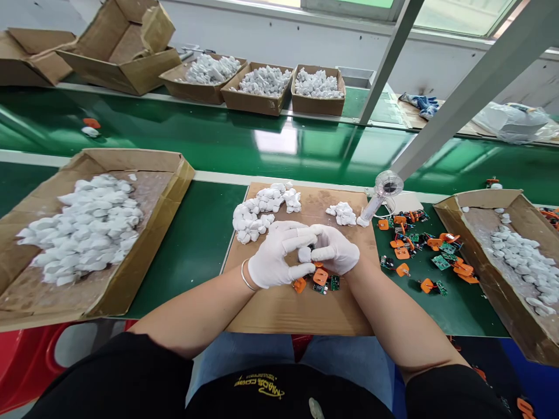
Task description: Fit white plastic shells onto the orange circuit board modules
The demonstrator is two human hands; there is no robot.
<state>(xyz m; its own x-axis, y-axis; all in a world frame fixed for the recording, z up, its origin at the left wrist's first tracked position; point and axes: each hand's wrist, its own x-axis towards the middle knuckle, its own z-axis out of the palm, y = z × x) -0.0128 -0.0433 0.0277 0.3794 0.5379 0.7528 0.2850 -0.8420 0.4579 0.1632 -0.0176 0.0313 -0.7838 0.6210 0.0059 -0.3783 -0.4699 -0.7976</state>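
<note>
Workpiece [304,254], a small white rounded lump, is held between the gloved hands, above the near half of a cardboard sheet [297,311] lying on a green conveyor belt [205,233]. Fingers cover most of it and only one rounded face shows, so its long axis and the way it points cannot be determined. Left hand [279,253], in a white glove, is partly closed, with its fingers curled in from the left around the piece. Right hand [334,249], also in a white glove, is partly closed and presses in from the right, its fingers meeting those of the left hand across the piece. Orange plastic parts [321,276] and small green circuit boards [334,283] lie on the sheet just below the hands. Heaps of white pieces [257,209] sit on the sheet beyond the left hand, with a smaller heap [343,214] beyond the right. A further scatter of orange parts and green boards [440,263] lies on the belt right of the sheet, and a clear handheld fan [386,186] rests at the sheet's far right corner. Open cardboard trays [144,285] at left and right hold more white pieces, as do three boxes [255,102] beyond the belt. A metal bangle [247,276] circles the left wrist. Yellow printing [259,385] on the black shirt appears upside down and cannot be read with confidence.
</note>
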